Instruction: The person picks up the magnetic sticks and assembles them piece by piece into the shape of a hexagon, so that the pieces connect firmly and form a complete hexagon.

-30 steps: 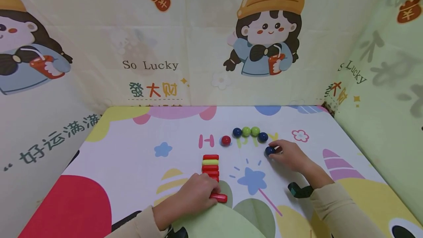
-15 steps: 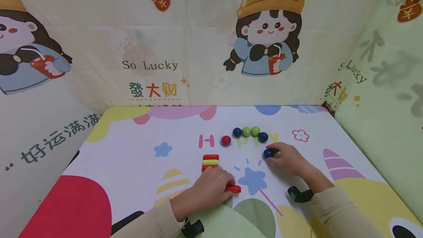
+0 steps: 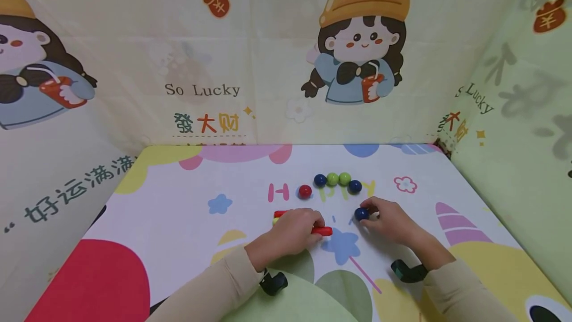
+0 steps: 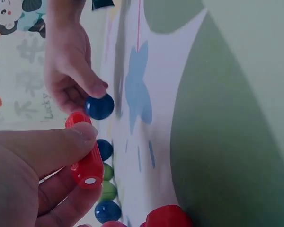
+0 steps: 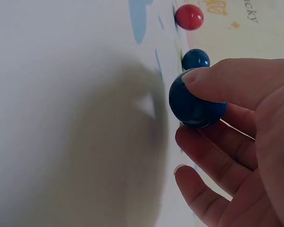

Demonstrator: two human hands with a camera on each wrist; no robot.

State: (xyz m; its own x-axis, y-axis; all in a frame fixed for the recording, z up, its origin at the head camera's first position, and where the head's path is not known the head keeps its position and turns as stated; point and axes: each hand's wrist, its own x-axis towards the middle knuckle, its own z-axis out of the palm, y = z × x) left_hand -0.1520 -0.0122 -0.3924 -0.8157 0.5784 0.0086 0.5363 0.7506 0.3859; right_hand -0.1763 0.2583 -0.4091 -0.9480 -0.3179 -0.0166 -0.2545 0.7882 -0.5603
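Observation:
My left hand pinches a ridged red rod between thumb and fingers; a pale spot shows on its end in the left wrist view. With thumb and fingertips, my right hand holds a dark blue ball near the table. The rod's tip and this ball are apart in the head view. Beyond my hands, a red ball, a blue ball, two green balls and another blue ball form an arc. Behind my left hand, a red rod shows; others are mostly hidden.
A printed cloth with coloured shapes covers the table. Patterned cloth walls rise behind it and at both sides. Dark wrist devices sit on both forearms.
My left hand has carried the red rod up and right, covering more of the row of rods. My right hand has drawn the blue ball slightly nearer and to the left.

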